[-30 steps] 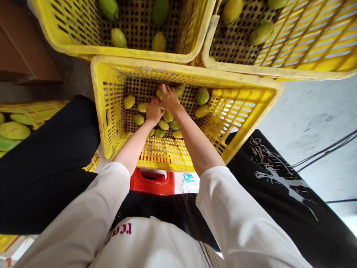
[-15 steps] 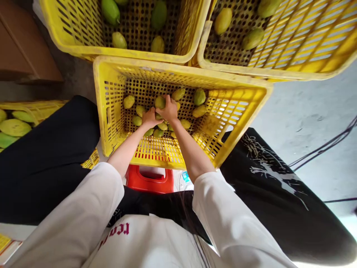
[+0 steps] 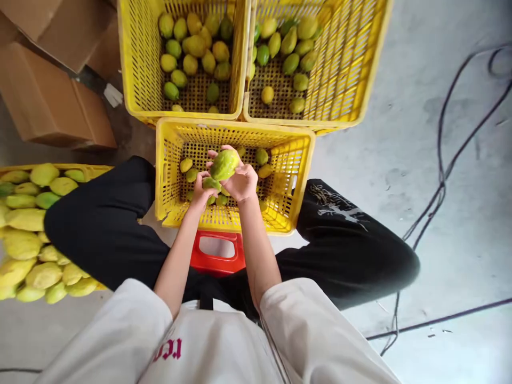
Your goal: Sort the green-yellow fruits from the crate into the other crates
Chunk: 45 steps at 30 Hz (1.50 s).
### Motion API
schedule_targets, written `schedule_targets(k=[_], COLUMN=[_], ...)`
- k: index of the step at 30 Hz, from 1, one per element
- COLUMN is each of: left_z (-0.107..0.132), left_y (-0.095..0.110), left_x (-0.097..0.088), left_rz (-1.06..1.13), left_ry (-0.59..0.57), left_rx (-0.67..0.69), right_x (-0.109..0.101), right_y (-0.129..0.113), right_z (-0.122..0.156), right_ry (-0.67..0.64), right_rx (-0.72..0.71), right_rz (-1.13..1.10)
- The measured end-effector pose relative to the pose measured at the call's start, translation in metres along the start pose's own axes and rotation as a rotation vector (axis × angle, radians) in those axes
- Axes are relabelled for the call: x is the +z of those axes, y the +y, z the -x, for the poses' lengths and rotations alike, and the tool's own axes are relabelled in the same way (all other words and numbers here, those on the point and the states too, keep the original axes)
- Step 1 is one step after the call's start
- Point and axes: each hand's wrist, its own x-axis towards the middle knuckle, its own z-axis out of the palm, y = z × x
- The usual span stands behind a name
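Note:
My right hand (image 3: 245, 183) is raised over the near yellow crate (image 3: 236, 124), its fingers around a glossy, lumpy yellow-green oval fruit (image 3: 224, 164). Just below and to the left, my left hand (image 3: 199, 192) grips a smaller green fruit (image 3: 211, 183). The two fruits are close together; whether they touch I cannot tell. Several similar fruits lie on the crate's perforated bottom, among them a yellow one (image 3: 186, 165) at the left and a green one (image 3: 262, 156) at the right. My hands and forearms hide part of the pile. The fruit's exact kind is unclear.
Two larger yellow crates, left (image 3: 136, 64) and right (image 3: 344, 80), adjoin the near crate's far side, both holding fruit. A heaped crate of fruit (image 3: 24, 242) stands by my left leg. Cardboard boxes (image 3: 52, 101) lie beyond it. A red stool (image 3: 218, 261) is between my legs; cables (image 3: 442, 176) cross the floor.
Both hands have come up from the crate's bottom, and a fruit now shows in each. The view has shifted, with more of the far crates, left heap and floor visible.

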Motion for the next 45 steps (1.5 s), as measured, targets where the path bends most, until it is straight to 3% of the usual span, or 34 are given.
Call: schedule_targets(k=[3,6,11,14,19,24,30,37,41,45], left_z=[0.045,0.087,0.14,0.155,0.163,0.167,0.174,0.159,0.153,0.148], left_y=[0.028,0.05,0.058,0.05,0.036,0.038,0.03,0.012,0.008,0.003], left_x=[0.004,-0.001,-0.01,-0.007,0.001,-0.005,-0.007,0.008,0.009,0.005], left_rz=[0.022,0.038,0.242,0.308,0.278,0.343,0.349,0.336,0.392,0.423], left_ry=[-0.142,-0.243,-0.372,-0.343,-0.299,-0.301,-0.276,-0.141,-0.133,-0.135], left_rx=[0.132,0.12,0.0,-0.089,-0.104,-0.103,-0.104,-0.167,-0.239,-0.26], right_x=[0.037,0.058,0.059,0.052,0.049,0.045,0.028,0.026,0.031,0.03], right_y=[-0.027,-0.039,-0.035,-0.024,-0.007,-0.001,0.013,0.034,0.035,0.036], right_z=[0.024,0.054,0.116,0.149,0.171,0.17,0.178,0.171,0.172,0.168], right_ry=[-0.052,0.035,0.241,0.391,0.516,0.429,0.422,0.582,0.506,0.535], right_rx=[-0.049,-0.113,-0.023,0.034,0.089,0.014,0.09,-0.189,-0.159,-0.18], right_rz=[0.024,0.03,-0.029,-0.093,-0.26,-0.234,-0.162,0.139,0.147,0.114])
